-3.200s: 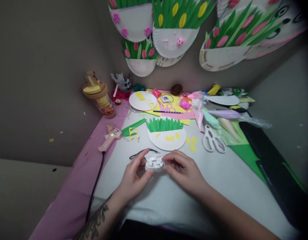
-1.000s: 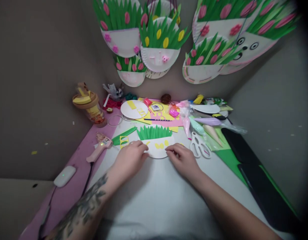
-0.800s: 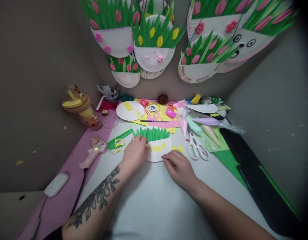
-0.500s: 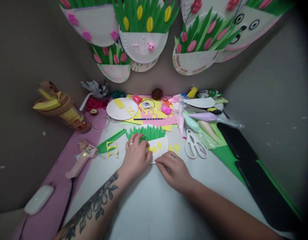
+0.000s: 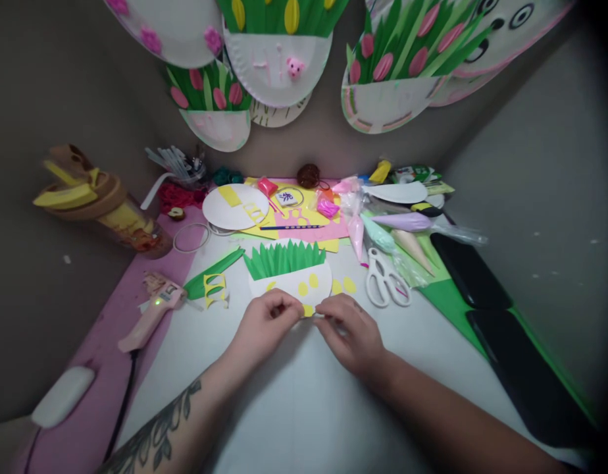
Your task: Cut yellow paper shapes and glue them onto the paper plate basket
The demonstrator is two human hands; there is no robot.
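Observation:
A white half paper plate [image 5: 318, 291] with a green paper grass fringe [image 5: 284, 258] and yellow oval cut-outs lies at the middle of the white table [image 5: 304, 395]. At its near edge my left hand [image 5: 265, 324] and my right hand [image 5: 351, 332] meet, both with fingers pinched on a small yellow paper piece [image 5: 308, 310]. Two more yellow ovals [image 5: 343, 286] lie just right of the plate.
A pink glue gun [image 5: 153, 309] with a lit lamp lies at the left, white scissors [image 5: 385, 284] at the right. Coloured paper, a white plate [image 5: 235, 206], piping bags [image 5: 412, 224] and a cup [image 5: 106, 210] crowd the back. Finished plate crafts [image 5: 279, 66] hang on the wall.
I put away the white earbud case; it now sits at the far left. Both hands moved to the half plate, then drew back to its near edge and pinched a yellow piece.

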